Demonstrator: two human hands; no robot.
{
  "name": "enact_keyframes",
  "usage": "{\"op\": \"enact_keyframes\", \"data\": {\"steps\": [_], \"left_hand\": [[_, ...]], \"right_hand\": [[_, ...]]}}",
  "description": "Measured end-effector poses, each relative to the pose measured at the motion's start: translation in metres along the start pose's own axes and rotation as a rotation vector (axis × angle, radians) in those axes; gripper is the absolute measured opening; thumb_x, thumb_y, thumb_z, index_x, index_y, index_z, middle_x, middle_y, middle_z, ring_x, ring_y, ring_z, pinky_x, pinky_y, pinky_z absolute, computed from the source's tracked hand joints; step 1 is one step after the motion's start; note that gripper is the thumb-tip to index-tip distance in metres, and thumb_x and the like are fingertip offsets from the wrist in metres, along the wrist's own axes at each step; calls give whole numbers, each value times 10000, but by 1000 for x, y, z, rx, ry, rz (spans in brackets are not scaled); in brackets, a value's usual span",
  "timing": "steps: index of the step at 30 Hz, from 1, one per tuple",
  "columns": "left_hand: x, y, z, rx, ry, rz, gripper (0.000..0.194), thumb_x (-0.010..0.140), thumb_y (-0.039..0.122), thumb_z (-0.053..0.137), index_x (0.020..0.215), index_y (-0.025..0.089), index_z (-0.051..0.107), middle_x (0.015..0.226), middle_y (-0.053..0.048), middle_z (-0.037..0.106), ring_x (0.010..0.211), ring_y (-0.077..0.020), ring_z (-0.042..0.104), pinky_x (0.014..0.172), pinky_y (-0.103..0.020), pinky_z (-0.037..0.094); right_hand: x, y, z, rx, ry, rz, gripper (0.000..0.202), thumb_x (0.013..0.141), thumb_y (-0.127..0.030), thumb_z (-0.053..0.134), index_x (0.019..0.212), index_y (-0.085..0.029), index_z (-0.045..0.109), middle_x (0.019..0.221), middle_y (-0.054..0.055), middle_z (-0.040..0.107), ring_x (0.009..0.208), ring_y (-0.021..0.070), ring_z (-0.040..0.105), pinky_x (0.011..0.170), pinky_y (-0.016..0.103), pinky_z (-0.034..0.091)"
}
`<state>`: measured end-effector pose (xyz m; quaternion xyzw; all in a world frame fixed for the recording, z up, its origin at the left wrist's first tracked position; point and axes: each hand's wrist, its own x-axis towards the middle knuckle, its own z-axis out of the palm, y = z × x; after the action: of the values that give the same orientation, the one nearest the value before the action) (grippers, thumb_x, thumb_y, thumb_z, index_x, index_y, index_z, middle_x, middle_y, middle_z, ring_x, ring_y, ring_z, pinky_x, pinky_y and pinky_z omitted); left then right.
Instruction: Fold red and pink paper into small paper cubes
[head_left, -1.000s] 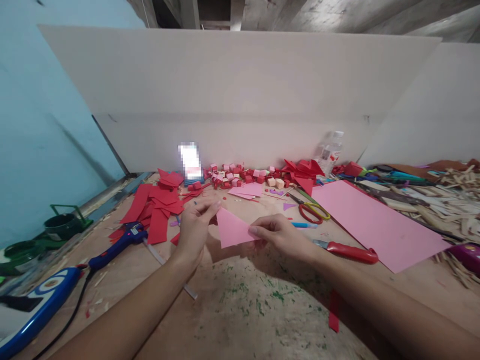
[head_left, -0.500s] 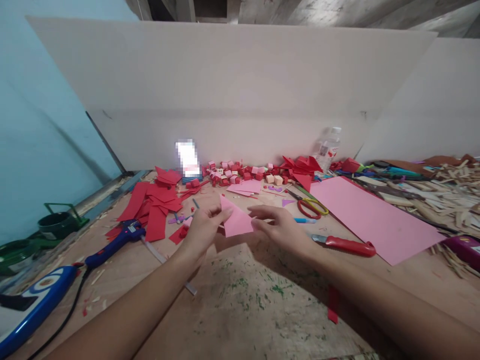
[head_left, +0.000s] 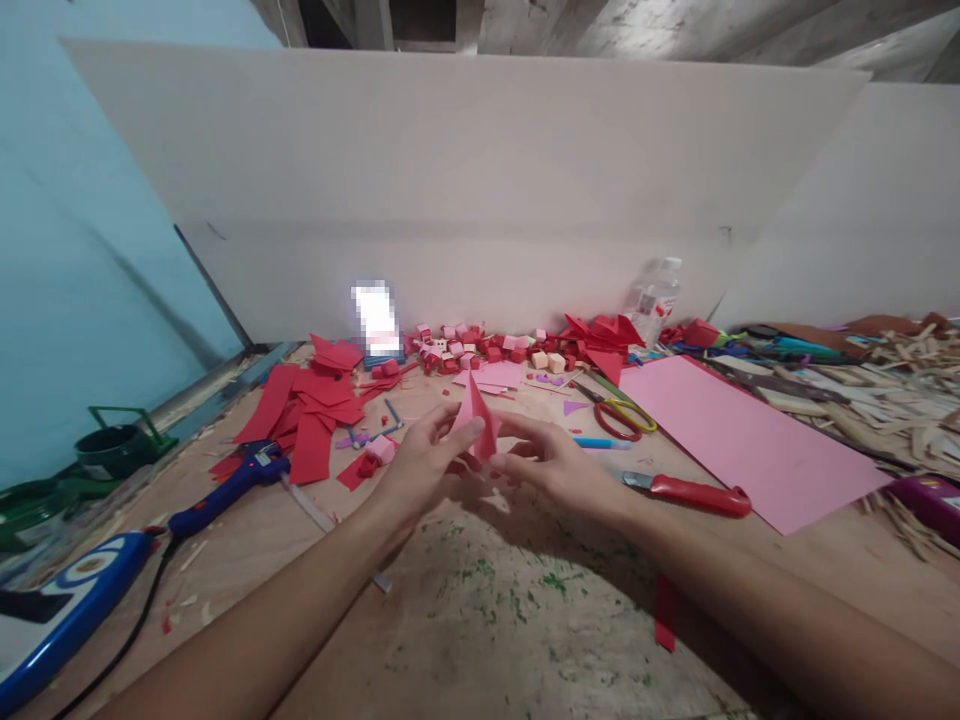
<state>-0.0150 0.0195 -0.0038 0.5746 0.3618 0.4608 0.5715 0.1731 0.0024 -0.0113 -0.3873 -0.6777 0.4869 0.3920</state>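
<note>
A small folded pink paper [head_left: 478, 420] stands upright between both hands, with a darker red-pink inner face showing and its tip pointing up. My left hand [head_left: 435, 450] grips its left side, thumb across the front. On the right side, my right hand [head_left: 536, 452] has its fingers closed on the paper, thumb near the lower edge. Beyond the hands lie flat pink pieces [head_left: 491, 376]. To the left of my left hand, a pink cube [head_left: 381, 450] rests by red scraps [head_left: 351, 472].
Small cubes [head_left: 491, 350] line the board. At right lie scissors [head_left: 616, 415], a red-handled knife [head_left: 697, 493], a blue pen [head_left: 600, 443] and a large pink sheet [head_left: 750, 440]. A glue gun [head_left: 225, 490], red paper [head_left: 311, 425] and a lit phone [head_left: 377, 318] are at left; a bottle [head_left: 658, 300] stands behind.
The pink paper has turned from a flat, wide view to a narrow, upright one, its inner face now showing. My right hand has moved slightly left, closer to my left hand.
</note>
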Motion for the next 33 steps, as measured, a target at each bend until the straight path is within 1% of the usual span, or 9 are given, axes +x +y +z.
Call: {"op": "enact_keyframes", "data": {"steps": [4, 8, 15, 17, 21, 23, 25, 29, 33], "left_hand": [[2, -3, -4, 17, 33, 5, 428, 785, 385, 762, 1136, 156, 677, 923, -54, 713, 653, -142, 645, 617, -249, 525], [3, -3, -6, 136, 39, -4, 306, 787, 343, 700, 1002, 125, 703, 826, -54, 693, 598, -143, 600, 540, -249, 490], [3, -1, -3, 269, -37, 55, 211, 796, 306, 647, 878, 127, 723, 820, -57, 694, 662, -154, 589, 588, -261, 486], [4, -4, -4, 279, -60, 47, 225, 795, 294, 639, 920, 125, 719, 865, -72, 716, 696, -171, 621, 598, -267, 493], [5, -9, -7, 258, -11, 30, 452, 815, 259, 643, 1251, 147, 599, 1007, -97, 742, 845, -223, 696, 694, -313, 545], [3, -9, -9, 383, 71, 116, 544, 830, 265, 664, 1349, 188, 522, 1106, -111, 727, 937, -249, 699, 752, -360, 562], [1, -6, -11, 626, 98, 333, 562, 827, 279, 712, 1355, 228, 525, 1293, -130, 652, 1129, -286, 641, 872, -424, 550], [-5, -1, -14, 1127, -115, 781, 353, 834, 302, 773, 1157, 222, 654, 1407, -130, 581, 1336, -336, 487, 1082, -533, 393], [-8, -3, -13, 1252, -224, 780, 118, 978, 243, 587, 1014, 190, 686, 1145, -87, 733, 1094, -270, 646, 969, -470, 438]], "right_hand": [[2, -1, -1, 156, 19, 23, 348, 879, -259, 584, 1197, -255, 725, 1183, 53, 721, 923, 216, 688, 769, 345, 577], [3, -1, 0, 235, 180, 56, 387, 740, -172, 556, 1062, -245, 759, 1084, 26, 749, 885, 208, 678, 746, 321, 568], [7, 7, -7, 261, 349, 214, 229, 697, -292, 728, 897, -187, 763, 922, 59, 758, 807, 200, 660, 653, 278, 517], [9, 10, -8, 287, 359, 237, 216, 680, -324, 764, 829, -168, 759, 849, 66, 744, 729, 181, 636, 599, 265, 487], [10, 13, -9, 348, 374, 247, 215, 655, -335, 791, 766, -155, 756, 783, 63, 720, 677, 168, 617, 600, 278, 488], [11, 13, -10, 341, 385, 243, 204, 654, -328, 787, 753, -154, 753, 760, 55, 710, 655, 160, 607, 594, 279, 484], [11, 14, -11, 321, 406, 239, 183, 655, -314, 778, 739, -154, 746, 735, 45, 696, 624, 148, 586, 570, 270, 463], [11, 15, -12, 307, 405, 243, 175, 669, -309, 771, 731, -152, 729, 723, 44, 684, 606, 146, 572, 545, 267, 449], [10, 10, -10, 371, 349, 226, 253, 696, -387, 808, 775, -163, 719, 748, 42, 680, 618, 150, 581, 550, 270, 481]]}}
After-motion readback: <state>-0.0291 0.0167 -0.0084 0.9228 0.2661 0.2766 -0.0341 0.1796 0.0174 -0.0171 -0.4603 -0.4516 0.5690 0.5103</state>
